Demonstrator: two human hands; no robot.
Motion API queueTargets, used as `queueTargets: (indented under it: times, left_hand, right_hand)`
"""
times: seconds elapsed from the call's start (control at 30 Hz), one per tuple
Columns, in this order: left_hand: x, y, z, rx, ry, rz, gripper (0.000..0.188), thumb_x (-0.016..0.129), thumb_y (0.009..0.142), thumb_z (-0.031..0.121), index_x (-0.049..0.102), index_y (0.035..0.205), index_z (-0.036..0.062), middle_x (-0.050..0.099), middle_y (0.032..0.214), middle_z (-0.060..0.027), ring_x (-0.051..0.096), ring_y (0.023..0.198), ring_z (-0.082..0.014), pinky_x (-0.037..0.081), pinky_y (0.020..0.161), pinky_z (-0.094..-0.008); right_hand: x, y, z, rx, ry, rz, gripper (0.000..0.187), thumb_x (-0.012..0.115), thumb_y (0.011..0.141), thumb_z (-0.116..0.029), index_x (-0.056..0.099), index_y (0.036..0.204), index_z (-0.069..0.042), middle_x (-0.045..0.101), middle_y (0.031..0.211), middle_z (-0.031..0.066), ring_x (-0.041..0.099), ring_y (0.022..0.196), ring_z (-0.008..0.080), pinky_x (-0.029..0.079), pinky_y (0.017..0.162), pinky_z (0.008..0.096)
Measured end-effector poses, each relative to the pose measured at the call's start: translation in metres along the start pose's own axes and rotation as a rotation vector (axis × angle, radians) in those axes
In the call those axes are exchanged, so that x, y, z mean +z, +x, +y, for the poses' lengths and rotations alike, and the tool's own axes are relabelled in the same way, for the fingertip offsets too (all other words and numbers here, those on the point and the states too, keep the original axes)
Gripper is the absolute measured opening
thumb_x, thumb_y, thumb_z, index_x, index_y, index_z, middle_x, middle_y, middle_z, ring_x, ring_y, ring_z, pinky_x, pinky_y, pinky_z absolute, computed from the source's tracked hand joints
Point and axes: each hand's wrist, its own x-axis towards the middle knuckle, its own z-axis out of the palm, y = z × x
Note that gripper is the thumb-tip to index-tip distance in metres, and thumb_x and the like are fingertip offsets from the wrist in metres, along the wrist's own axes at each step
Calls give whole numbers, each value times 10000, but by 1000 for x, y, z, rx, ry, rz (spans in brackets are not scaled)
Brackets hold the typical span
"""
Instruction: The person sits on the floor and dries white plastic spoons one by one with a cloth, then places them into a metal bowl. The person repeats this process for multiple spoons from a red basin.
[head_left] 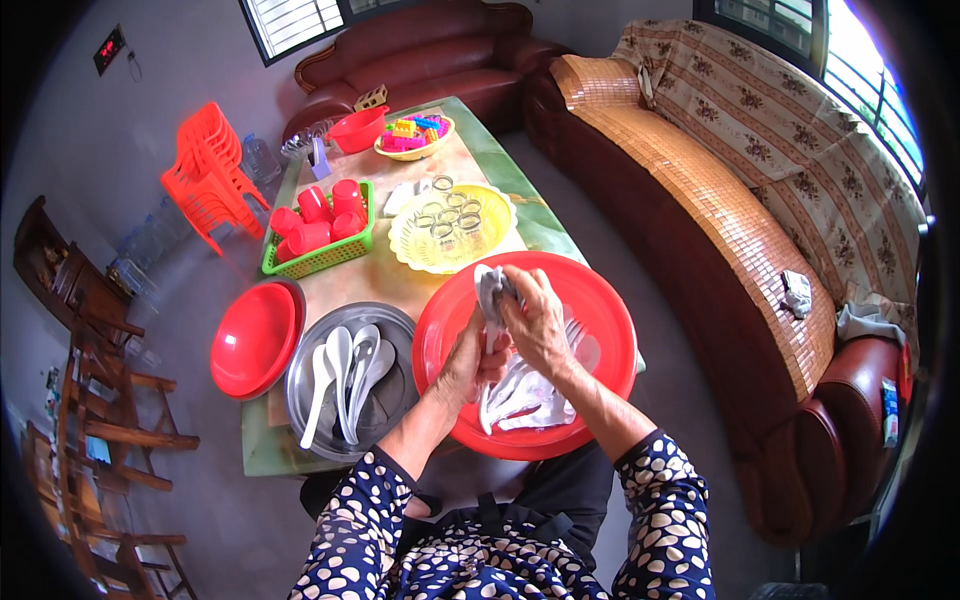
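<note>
Above the red basin, both hands are closed on one white spoon held nearly upright. My left hand grips its lower part. My right hand presses a grey cloth round its upper part; the fingers and cloth hide much of the spoon. Under my hands, a white cloth lies in the basin, with fork tines showing beside it. Left of the basin, a round grey metal tray carries several white spoons lying close together.
A red bowl sits at the table's left edge. Behind are a green basket of red cups, a yellow scalloped tray with several rings, a yellow bowl of toy blocks and a red colander. A long sofa stands right.
</note>
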Motion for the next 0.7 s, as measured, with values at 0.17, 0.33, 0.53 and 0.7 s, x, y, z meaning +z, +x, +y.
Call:
queueTargets:
  times: [0.17,0.33,0.53,0.7]
  left_hand:
    - [9,-2,-1,19,30,-13,554,350,805,709,462,868,170,370,640,58,256,438,-36,179,369,-184]
    - [11,-3,-4,58,79,21,568,356,798,719,456,818,160,359,602,51,275,422,-44,206,372,-199]
    - [9,-5,-11,187,179,81,573,356,826,696,456,729,141,342,550,56,303,419,-30,243,366,-203]
    - [22,-7,-6,189,269,114,556,372,828,687,492,850,144,361,552,49,301,405,-38,242,365,-190]
  right_hand:
    - [-5,33,20,210,159,-49,303,510,852,-78,546,1142,0,601,1038,185,613,909,248,483,763,320]
    - [-10,21,12,167,157,-135,361,478,826,3,526,1184,-6,612,1012,152,592,929,194,480,788,304]
    - [-7,2,-19,-310,-298,-118,322,570,735,-8,598,1049,-71,556,1124,108,493,1068,319,416,900,402]
    - [-5,18,7,-162,-224,54,279,587,770,-59,585,1046,-96,561,964,125,537,858,320,455,734,398]
